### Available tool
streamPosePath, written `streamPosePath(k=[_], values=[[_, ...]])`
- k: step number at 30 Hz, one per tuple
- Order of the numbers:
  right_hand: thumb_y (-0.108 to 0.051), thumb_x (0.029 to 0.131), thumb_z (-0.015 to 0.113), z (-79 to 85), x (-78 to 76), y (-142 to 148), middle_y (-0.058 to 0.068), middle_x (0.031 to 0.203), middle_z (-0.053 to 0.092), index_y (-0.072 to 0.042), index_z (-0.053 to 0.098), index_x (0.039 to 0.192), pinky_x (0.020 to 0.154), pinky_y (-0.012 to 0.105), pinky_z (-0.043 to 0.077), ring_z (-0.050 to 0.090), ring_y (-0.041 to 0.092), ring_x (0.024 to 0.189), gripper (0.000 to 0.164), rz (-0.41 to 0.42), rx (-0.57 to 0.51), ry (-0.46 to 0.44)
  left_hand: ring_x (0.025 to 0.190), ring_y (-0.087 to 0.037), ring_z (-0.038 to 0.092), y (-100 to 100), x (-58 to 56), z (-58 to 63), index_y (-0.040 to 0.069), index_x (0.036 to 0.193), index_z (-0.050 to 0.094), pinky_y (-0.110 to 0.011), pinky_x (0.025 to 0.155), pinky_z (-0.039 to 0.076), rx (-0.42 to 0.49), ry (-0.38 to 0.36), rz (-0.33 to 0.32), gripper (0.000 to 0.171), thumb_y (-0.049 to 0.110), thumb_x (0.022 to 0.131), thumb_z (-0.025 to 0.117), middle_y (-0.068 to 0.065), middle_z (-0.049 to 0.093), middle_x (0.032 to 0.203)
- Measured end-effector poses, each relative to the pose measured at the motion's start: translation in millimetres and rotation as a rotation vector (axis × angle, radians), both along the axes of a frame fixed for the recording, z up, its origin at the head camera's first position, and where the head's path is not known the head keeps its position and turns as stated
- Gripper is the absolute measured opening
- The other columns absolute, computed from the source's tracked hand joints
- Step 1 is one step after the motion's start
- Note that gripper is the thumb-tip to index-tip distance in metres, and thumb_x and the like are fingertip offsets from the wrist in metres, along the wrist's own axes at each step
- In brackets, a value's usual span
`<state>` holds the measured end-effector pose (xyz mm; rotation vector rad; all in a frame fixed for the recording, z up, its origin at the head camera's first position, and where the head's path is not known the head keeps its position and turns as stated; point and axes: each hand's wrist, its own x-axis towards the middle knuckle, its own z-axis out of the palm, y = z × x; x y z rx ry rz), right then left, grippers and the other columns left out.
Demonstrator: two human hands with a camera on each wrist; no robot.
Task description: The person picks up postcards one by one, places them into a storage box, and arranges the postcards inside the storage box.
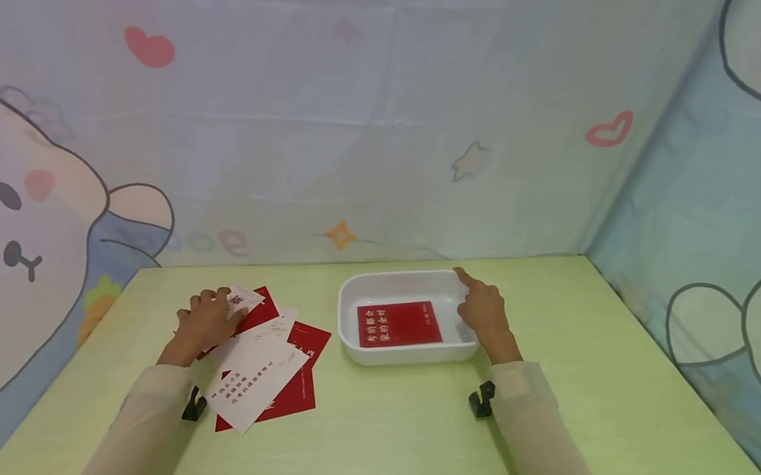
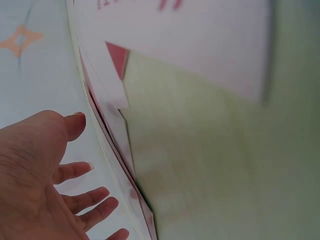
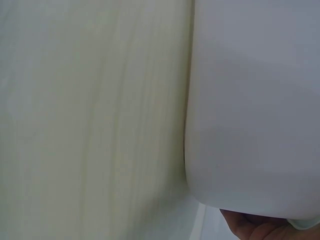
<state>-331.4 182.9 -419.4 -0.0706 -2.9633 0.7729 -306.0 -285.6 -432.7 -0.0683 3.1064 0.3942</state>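
Observation:
On the left, my left hand hovers at or on a loose pile of red and white printed cards. Its fingers are spread and relaxed; in the left wrist view the hand shows nothing between thumb and fingers. A white card with red writing lies on top of a red card. To the right, my right hand grips the right end of a white tray, thumb at the inner side and index finger stretched along the rim. One red card with pale writing lies flat inside the tray.
The pale green table runs back to a printed cloth backdrop. Another cloth side stands along the right. Black clips sit at both wrists.

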Motion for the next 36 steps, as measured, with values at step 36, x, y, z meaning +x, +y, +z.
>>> streamPosePath(k=[36], values=[[0.003,0.087,0.056,-6.7,9.0,-3,0.028,0.113,0.067,-0.017,0.039,0.152,0.076,0.046,0.056,0.059,0.031,0.086,0.07,-0.005,-0.002,-0.019,0.116,-0.064,0.035,-19,8.5,-1.5,-0.015,0.134,0.033,-0.078,0.094,0.032,-0.028,-0.049,0.055,0.081,0.046,0.091,0.065,-0.047,0.04,0.121]])
